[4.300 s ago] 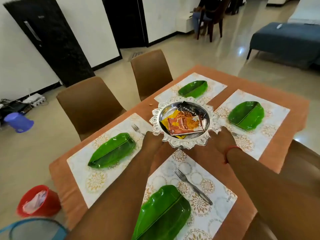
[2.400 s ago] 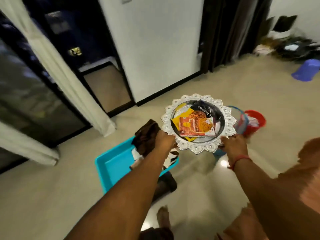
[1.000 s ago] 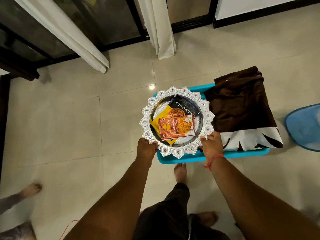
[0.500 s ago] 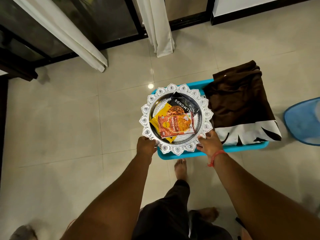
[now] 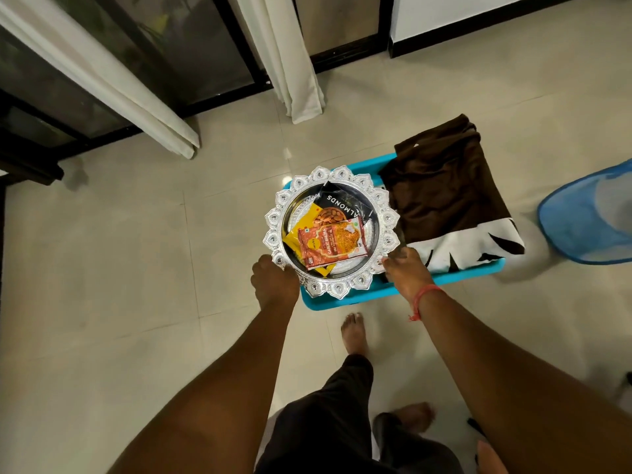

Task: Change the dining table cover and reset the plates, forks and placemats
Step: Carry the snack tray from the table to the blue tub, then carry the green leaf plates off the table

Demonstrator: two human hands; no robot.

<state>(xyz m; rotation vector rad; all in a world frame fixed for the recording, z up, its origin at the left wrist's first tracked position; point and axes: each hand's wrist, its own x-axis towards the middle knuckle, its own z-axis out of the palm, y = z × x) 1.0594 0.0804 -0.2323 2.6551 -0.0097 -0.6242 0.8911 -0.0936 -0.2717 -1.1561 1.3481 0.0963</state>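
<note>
pale tiled floor by curtained glass doors. silver tray (image 5: 331, 290) of snack packets (image 5: 330, 249) held level over the left end of a blue bin (image 5: 444, 278) on the floor; left hand (image 5: 273, 280) and right hand (image 5: 405, 273) each grip its near rim, likely to keep the packets from sliding. folded brown cloth (image 5: 441, 189), probably the replacement table cover, fills the bin's right side. dining table, plates and forks out of view.

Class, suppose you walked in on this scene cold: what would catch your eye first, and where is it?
First, the ornate silver tray in the middle, filled with snack packets and held at its near rim by the left hand and right hand. Just right of it, a folded brown cloth lies in a turquoise bin on the pale tiled floor.
</note>
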